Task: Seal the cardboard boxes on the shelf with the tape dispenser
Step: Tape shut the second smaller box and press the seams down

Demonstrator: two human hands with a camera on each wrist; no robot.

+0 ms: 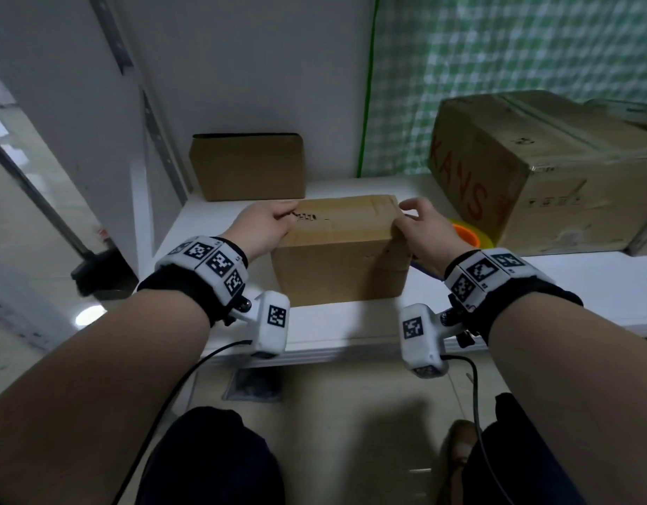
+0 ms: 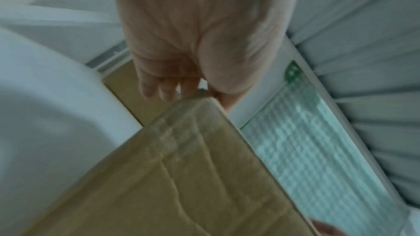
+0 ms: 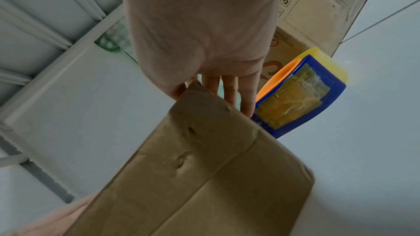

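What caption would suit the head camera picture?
Both hands, left and right, grip a small cardboard box on a white shelf.

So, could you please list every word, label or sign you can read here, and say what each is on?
"KANS", red letters, last ones uncertain: side of the large cardboard box.
Handling symbols on that box: too small to read.
Black print on the held box top: blurred.
Label on the blue tape dispenser: unreadable.
Square coded markers on the wristbands: patterns, no text.
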